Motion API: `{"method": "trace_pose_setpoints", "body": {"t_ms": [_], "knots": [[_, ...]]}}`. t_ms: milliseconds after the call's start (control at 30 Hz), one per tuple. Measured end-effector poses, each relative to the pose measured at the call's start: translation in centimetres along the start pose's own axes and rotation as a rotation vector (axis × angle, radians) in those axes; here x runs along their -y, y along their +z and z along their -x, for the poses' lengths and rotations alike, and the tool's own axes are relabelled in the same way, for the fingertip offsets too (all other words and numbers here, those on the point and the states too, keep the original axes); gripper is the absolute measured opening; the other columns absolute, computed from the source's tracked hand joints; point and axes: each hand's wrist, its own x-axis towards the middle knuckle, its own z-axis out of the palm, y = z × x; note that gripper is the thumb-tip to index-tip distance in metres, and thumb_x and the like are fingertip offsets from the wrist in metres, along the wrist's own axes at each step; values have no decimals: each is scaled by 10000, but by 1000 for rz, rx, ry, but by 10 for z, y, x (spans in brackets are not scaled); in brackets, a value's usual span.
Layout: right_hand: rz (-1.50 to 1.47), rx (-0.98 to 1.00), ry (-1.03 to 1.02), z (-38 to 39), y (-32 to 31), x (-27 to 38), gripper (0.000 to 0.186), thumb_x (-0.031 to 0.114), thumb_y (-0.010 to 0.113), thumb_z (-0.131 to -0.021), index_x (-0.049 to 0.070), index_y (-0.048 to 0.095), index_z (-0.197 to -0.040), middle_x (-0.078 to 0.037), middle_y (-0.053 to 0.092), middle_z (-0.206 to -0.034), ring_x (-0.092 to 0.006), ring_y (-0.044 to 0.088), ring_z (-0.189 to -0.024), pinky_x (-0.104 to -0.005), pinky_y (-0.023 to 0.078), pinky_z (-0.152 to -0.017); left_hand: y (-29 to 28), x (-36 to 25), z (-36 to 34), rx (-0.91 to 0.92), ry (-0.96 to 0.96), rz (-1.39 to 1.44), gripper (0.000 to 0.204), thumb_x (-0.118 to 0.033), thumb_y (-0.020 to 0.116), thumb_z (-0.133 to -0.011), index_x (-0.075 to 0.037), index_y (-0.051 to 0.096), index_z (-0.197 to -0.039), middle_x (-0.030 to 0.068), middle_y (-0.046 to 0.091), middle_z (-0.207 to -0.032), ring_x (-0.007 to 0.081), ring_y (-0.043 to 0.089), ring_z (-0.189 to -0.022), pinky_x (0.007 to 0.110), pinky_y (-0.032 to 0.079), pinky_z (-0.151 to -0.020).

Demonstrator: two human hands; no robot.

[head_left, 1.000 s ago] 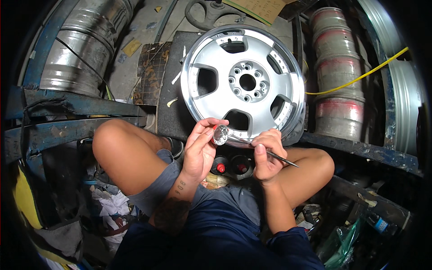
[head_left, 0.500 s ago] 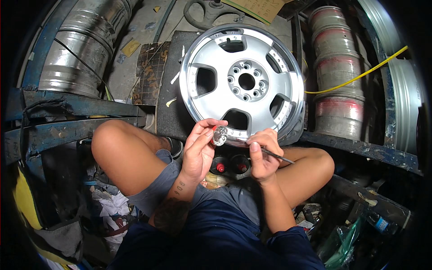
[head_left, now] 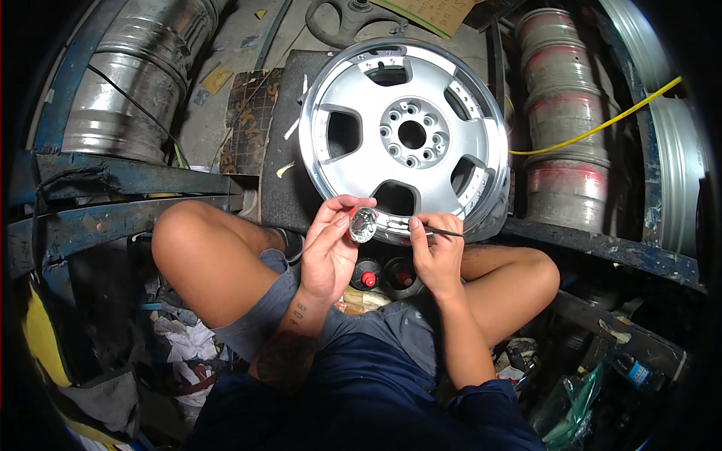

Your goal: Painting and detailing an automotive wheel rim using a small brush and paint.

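My left hand (head_left: pixel 331 244) is closed around a small round cup (head_left: pixel 363 225) with red on its side and shiny silver liquid inside, held over the near edge of the wheel. In my right hand (head_left: pixel 438 252) is a thin paintbrush (head_left: pixel 445 232) with a dark handle, pinched between thumb and fingers. Its front end points left toward the wheel's near lip, close to the cup; I cannot tell whether its tip touches. The silver alloy wheel (head_left: pixel 361 113) lies face up before me, with wide spokes, a polished lip and small rivets around the rim.
Under the wheel is a dark grey mat (head_left: pixel 284 180). Two dark containers with red tops (head_left: pixel 368 279) stand between my legs. Stacked metal rims (head_left: pixel 565 128) rise at the right, behind a yellow hose (head_left: pixel 602 131). Blue metal frames (head_left: pixel 150 174) flank both sides.
My right hand has shifted slightly up and turned, bringing the brush flatter and closer to the wheel's lip. The cup has moved a little left and tilted.
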Motion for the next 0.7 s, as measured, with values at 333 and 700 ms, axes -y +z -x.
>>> {"method": "trace_pose_setpoints", "body": {"t_ms": [333, 700], "knots": [[49, 10, -24, -1, 6, 0, 80, 133, 670, -861, 61, 676, -826, -63, 669, -798, -249, 598, -802, -388, 399, -852, 1, -3, 1, 0, 6, 6, 298, -98, 471, -949, 0, 471, -1231, 222, 551, -1265, 270, 560, -1174, 390, 392, -1069], [72, 23, -54, -1, 12, 0, 74, 136, 666, -862, 67, 678, -837, -62, 663, -791, -252, 593, -797, -395, 401, -845, -1, -4, 1, -7, 3, 16, 290, -102, 471, -951, -2, 469, -1224, 224, 554, -1260, 270, 566, -1166, 392, 400, -1061]]}}
